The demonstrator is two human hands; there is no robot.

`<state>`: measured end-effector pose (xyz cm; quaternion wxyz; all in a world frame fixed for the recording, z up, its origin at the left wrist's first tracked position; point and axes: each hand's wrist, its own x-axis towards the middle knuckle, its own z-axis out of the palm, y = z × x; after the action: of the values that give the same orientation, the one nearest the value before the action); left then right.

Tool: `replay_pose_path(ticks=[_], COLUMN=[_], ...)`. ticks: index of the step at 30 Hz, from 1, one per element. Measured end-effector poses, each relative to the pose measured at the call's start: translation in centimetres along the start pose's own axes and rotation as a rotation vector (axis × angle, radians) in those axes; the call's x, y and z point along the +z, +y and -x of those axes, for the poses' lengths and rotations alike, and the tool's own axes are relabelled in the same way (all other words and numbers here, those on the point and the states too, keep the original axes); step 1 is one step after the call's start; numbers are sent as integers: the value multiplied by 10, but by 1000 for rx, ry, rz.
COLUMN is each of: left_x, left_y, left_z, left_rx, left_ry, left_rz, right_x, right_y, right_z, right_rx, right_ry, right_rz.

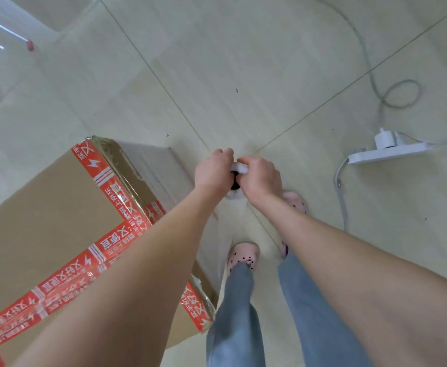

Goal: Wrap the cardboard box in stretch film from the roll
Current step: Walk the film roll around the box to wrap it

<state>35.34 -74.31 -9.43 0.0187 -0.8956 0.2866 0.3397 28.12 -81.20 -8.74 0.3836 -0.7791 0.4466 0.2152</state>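
Looking straight down here, both your hands meet just about dead centre of the view, clamped on the roll (239,169). Your left hand (213,168) comes in from 7 o'clock with its fingers curled over the roll's top end. Your right hand (260,178) comes in from 5 o'clock and wraps round it from the other side. The two hands are nearly touching, so only a sliver of white and a dark bit of the core show between them.

The cardboard box (44,215) sits on the floor (243,49) at about 8 o'clock, just beside your left forearm. It's criss-crossed with red tape (111,245) printed in white characters. The side face nearest the roll looks hazy and glossy, like stretch film (148,165) already lies over it. I can't tell where the film leaves the roll, though, since your hands cover that.

Your pink clogs (243,256) and blue jeans (233,313) are down at 6 o'clock, right next to the box's near corner.

Over at 3 o'clock there's a white power strip (386,153) with a plug in it, well apart from the box. Its grey cable (402,94) loops up toward 2 o'clock.
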Motion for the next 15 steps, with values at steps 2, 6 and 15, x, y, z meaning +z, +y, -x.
replay_pose_path(ticks=[2,6,15], left_x=[-1,-5,-14], left_y=[-5,-12,-26], left_z=[-2,-3,-2], left_rx=[-89,-296,-630], left_ry=[25,87,146], left_rz=[97,301,574], right_x=[-2,-5,-7], right_y=[-7,-21,-46], right_z=[-9,-22,-35], right_rx=[-35,-122,-90], right_ry=[4,-2,-127], right_rz=[37,62,22])
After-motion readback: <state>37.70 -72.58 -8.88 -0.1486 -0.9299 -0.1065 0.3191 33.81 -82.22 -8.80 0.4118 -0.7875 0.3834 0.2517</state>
